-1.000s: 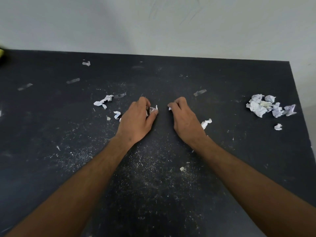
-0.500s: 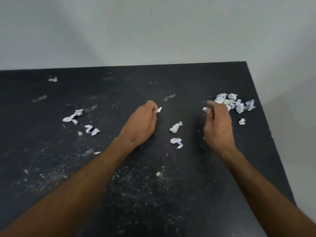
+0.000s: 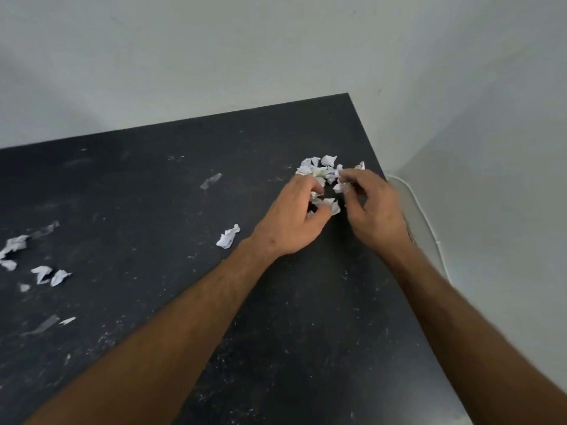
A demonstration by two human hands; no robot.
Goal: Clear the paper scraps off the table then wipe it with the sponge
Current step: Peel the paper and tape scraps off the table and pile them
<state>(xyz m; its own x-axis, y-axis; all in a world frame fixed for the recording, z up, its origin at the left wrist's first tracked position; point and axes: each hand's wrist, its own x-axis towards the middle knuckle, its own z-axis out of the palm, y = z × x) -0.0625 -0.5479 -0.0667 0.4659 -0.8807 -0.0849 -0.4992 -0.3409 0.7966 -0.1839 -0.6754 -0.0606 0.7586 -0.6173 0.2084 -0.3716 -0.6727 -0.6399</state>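
A pile of crumpled white paper scraps point(image 3: 322, 169) lies near the far right corner of the black table point(image 3: 153, 185). My left hand point(image 3: 294, 219) rests just in front of the pile, its fingers curled around a scrap point(image 3: 330, 205). My right hand point(image 3: 372, 210) is beside it, pinching a small scrap point(image 3: 341, 187) between thumb and fingertips. One loose scrap point(image 3: 228, 237) lies left of my left wrist. Several more scraps point(image 3: 46, 273) are scattered at the left edge of the view. The sponge is not in view.
Strips of clear tape point(image 3: 211, 180) stick to the tabletop, and white dust and crumbs speckle its near half. The table's right edge point(image 3: 408, 228) runs close beside my right hand, with a white cable point(image 3: 429, 228) and a pale wall beyond it.
Both hands have moved right to the pile at the table's right corner, carrying scraps. The view has swung right, so the left scraps now sit at the frame's edge.
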